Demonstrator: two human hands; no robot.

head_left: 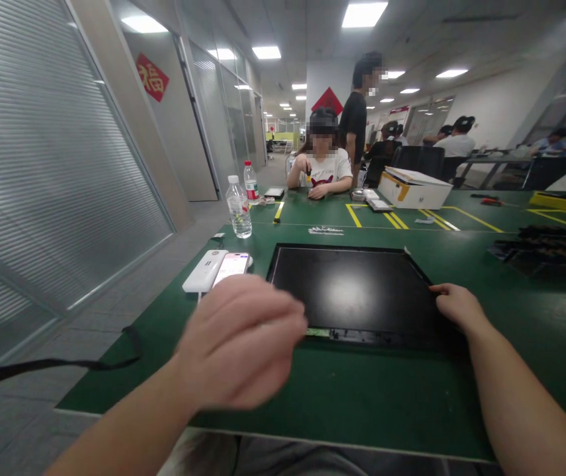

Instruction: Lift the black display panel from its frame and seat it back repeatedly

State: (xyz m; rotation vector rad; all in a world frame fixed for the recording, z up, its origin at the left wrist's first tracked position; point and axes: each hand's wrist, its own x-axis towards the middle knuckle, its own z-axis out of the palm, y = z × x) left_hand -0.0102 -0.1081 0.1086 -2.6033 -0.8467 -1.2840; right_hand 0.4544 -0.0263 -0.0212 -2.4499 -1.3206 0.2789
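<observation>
A flat black display panel (347,291) lies on the green table in front of me, its glossy screen face up and reflecting a light. A strip of green circuit board (317,332) shows along its near edge. My right hand (459,307) grips the panel's right edge, thumb on top and the other fingers mostly out of sight. Raised over the panel's near left corner, my left hand (248,340) is closed with its fingers pressed together. Whatever it may hold is hidden from view.
Left of the panel are a white device (203,271) and a lit phone (232,266). Water bottles (239,208) stand behind them. A person (323,158) sits across the table (352,390), near a white box (414,188). Dark parts (551,248) are piled at the right.
</observation>
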